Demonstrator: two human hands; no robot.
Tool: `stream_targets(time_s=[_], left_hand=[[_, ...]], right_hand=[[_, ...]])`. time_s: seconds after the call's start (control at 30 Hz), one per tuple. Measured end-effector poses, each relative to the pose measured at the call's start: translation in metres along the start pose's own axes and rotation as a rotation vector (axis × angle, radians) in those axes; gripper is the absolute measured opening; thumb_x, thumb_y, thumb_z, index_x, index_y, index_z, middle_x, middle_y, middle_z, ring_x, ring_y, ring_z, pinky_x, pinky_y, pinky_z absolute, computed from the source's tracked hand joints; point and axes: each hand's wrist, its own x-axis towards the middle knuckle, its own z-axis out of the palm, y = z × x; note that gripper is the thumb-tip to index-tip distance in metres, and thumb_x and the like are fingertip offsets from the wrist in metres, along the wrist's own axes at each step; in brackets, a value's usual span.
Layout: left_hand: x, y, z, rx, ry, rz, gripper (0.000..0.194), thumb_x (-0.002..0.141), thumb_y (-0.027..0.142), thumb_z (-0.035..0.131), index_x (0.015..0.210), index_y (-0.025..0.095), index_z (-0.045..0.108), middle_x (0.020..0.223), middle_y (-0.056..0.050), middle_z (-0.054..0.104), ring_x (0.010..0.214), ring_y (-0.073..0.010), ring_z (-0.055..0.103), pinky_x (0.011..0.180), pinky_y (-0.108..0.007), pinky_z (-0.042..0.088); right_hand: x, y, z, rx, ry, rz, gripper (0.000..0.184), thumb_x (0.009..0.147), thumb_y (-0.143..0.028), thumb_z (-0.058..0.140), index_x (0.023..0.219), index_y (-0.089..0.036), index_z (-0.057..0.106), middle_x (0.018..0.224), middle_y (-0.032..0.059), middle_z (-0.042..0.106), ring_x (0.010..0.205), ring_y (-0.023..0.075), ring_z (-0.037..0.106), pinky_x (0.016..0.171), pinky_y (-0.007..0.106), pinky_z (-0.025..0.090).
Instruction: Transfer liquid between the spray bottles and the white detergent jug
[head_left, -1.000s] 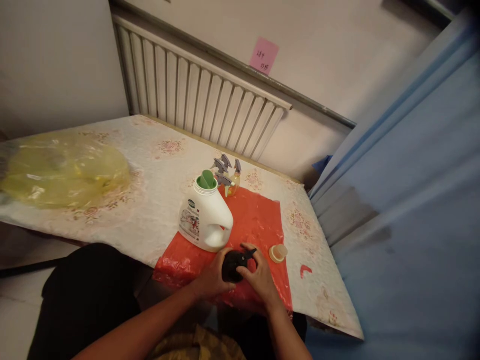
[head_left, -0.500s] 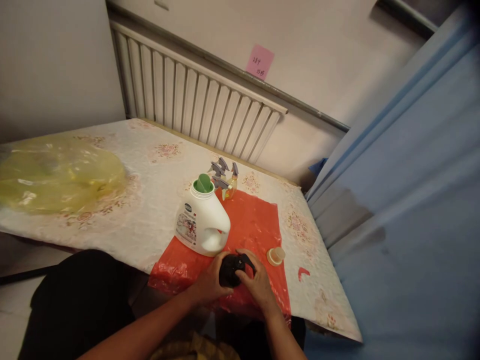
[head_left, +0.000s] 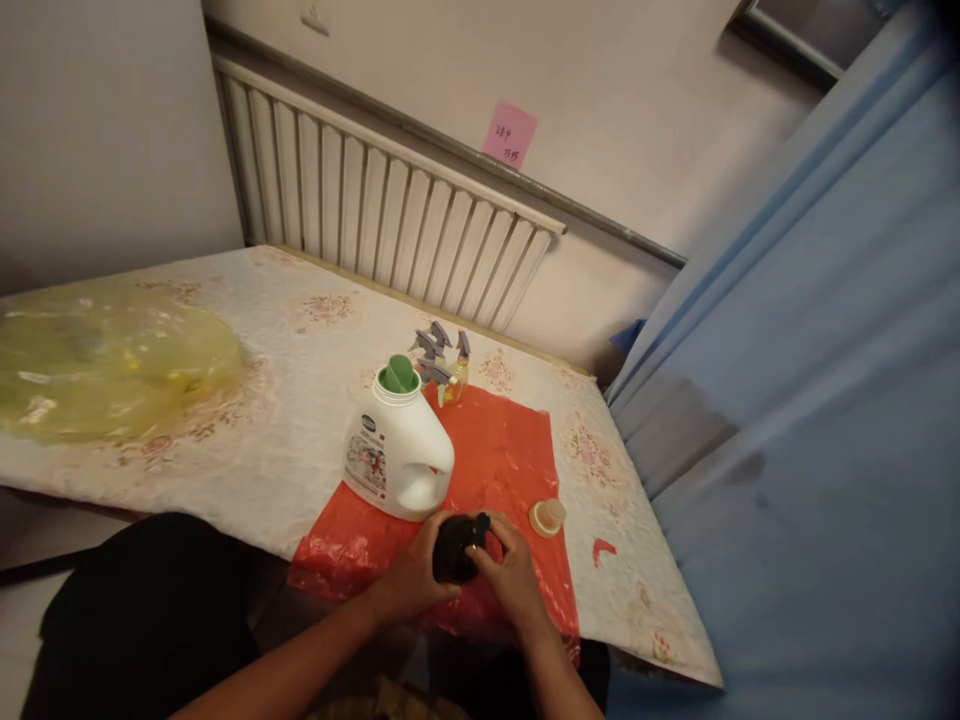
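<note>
Black pump bottle (head_left: 450,553) sits between both hands over the red plastic sheet (head_left: 506,450), at the near edge of the desk (head_left: 300,400); whether its base touches the sheet is hidden. Left hand (head_left: 418,572) wraps the bottle's body from the 9 o'clock side; right hand (head_left: 511,572) grips about the top from 3 o'clock, thumb on the near side and fingers curved beyond the nozzle (head_left: 484,522). Exact finger contact on the far side cannot be told. Handling, judged by look: shell probably stiff plastic, firm under squeeze, unlikely to shatter; glossy finish could turn slippery if wet. Fill is not visible, so weight is uncertain, though the small bulk suggests light. Nozzle appears the weakest part; best hold is the full palm round the body, with thumb and fingers at the collar rather than out on the nozzle. Surroundings, from the bottle: white detergent jug (head_left: 394,455) at 11 o'clock, just beside the left hand; trigger spray bottles (head_left: 456,375) at 12; cream cap (head_left: 547,517) between 2 and 3, near the right hand.
</note>
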Motion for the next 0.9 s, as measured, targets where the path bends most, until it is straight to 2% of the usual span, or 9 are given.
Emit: stream_targets(time_s=[0.17, 0.27, 0.33, 0.43, 0.57, 0.63, 0.77, 0.83, 0.9], left_hand=[[-0.001, 0.000, -0.001, 0.016, 0.010, 0.002, 0.089, 0.057, 0.012, 0.073, 0.134, 0.024, 0.031, 0.133, -0.009, 0.050, 0.122, -0.0320, 0.049, 0.103, -0.046, 0.042], [0.000, -0.002, 0.000, 0.022, 0.008, 0.004, 0.088, 0.057, 0.011, 0.072, 0.134, 0.024, 0.031, 0.132, -0.008, 0.051, 0.121, -0.0320, 0.050, 0.103, -0.047, 0.042], [0.001, -0.001, 0.001, 0.015, 0.006, 0.007, 0.088, 0.057, 0.011, 0.071, 0.134, 0.025, 0.030, 0.133, -0.008, 0.051, 0.122, -0.0314, 0.050, 0.104, -0.048, 0.041], [0.001, 0.001, 0.000, 0.010, 0.016, 0.001, 0.087, 0.058, 0.012, 0.071, 0.134, 0.024, 0.031, 0.133, -0.009, 0.051, 0.123, -0.0309, 0.049, 0.104, -0.048, 0.040], [0.001, 0.004, -0.002, -0.009, -0.002, 0.008, 0.086, 0.057, 0.013, 0.072, 0.133, 0.025, 0.034, 0.132, -0.007, 0.053, 0.121, -0.0318, 0.050, 0.103, -0.045, 0.042], [0.001, 0.005, -0.002, -0.005, -0.001, 0.001, 0.086, 0.056, 0.012, 0.071, 0.133, 0.025, 0.034, 0.131, -0.007, 0.053, 0.121, -0.0321, 0.050, 0.104, -0.045, 0.042], [0.001, 0.003, -0.002, 0.005, 0.000, -0.014, 0.087, 0.057, 0.012, 0.071, 0.134, 0.023, 0.033, 0.133, -0.008, 0.052, 0.121, -0.0307, 0.051, 0.103, -0.043, 0.043], [0.000, 0.004, -0.002, 0.007, 0.001, -0.021, 0.086, 0.058, 0.012, 0.071, 0.134, 0.023, 0.032, 0.132, -0.008, 0.053, 0.119, -0.0303, 0.052, 0.102, -0.043, 0.044], [0.000, 0.007, -0.002, 0.007, 0.001, -0.032, 0.085, 0.059, 0.013, 0.071, 0.133, 0.024, 0.032, 0.130, -0.008, 0.054, 0.118, -0.0297, 0.054, 0.099, -0.044, 0.045]], right_hand=[[0.001, 0.001, 0.008, -0.092, 0.146, 0.065, 0.031, 0.064, -0.014, 0.070, 0.093, -0.020, 0.064, 0.091, 0.0030, 0.067, 0.088, 0.0233, 0.062, 0.084, 0.038, 0.049], [0.001, 0.000, 0.005, -0.069, 0.103, 0.036, 0.044, 0.063, -0.013, 0.069, 0.106, -0.022, 0.063, 0.105, 0.0042, 0.068, 0.099, 0.0240, 0.061, 0.092, 0.039, 0.047], [0.002, -0.001, 0.000, -0.048, 0.037, -0.004, 0.046, 0.066, -0.012, 0.067, 0.111, -0.023, 0.064, 0.112, 0.0040, 0.067, 0.107, 0.0238, 0.059, 0.099, 0.039, 0.044], [0.003, -0.003, -0.002, -0.048, 0.014, -0.023, 0.036, 0.069, -0.011, 0.065, 0.103, -0.023, 0.068, 0.106, 0.0038, 0.069, 0.103, 0.0236, 0.061, 0.096, 0.038, 0.045], [0.003, -0.003, 0.006, -0.099, 0.124, 0.052, 0.036, 0.064, -0.014, 0.071, 0.099, -0.020, 0.066, 0.094, 0.0033, 0.069, 0.089, 0.0232, 0.063, 0.084, 0.036, 0.050], [0.002, -0.002, 0.007, -0.097, 0.135, 0.073, 0.038, 0.063, -0.015, 0.072, 0.100, -0.020, 0.066, 0.093, 0.0031, 0.069, 0.088, 0.0234, 0.063, 0.083, 0.035, 0.050], [0.002, -0.002, 0.000, -0.027, 0.040, 0.022, 0.049, 0.065, -0.011, 0.067, 0.112, -0.024, 0.065, 0.113, 0.0037, 0.067, 0.107, 0.0240, 0.060, 0.097, 0.038, 0.044], [0.002, -0.003, -0.004, -0.010, -0.005, -0.010, 0.045, 0.068, -0.010, 0.063, 0.110, -0.025, 0.067, 0.112, 0.0024, 0.068, 0.107, 0.0232, 0.060, 0.098, 0.038, 0.043], [0.002, -0.004, -0.004, -0.022, 0.007, -0.002, 0.037, 0.068, -0.010, 0.063, 0.102, -0.024, 0.069, 0.104, 0.0022, 0.069, 0.100, 0.0231, 0.062, 0.093, 0.037, 0.045]])
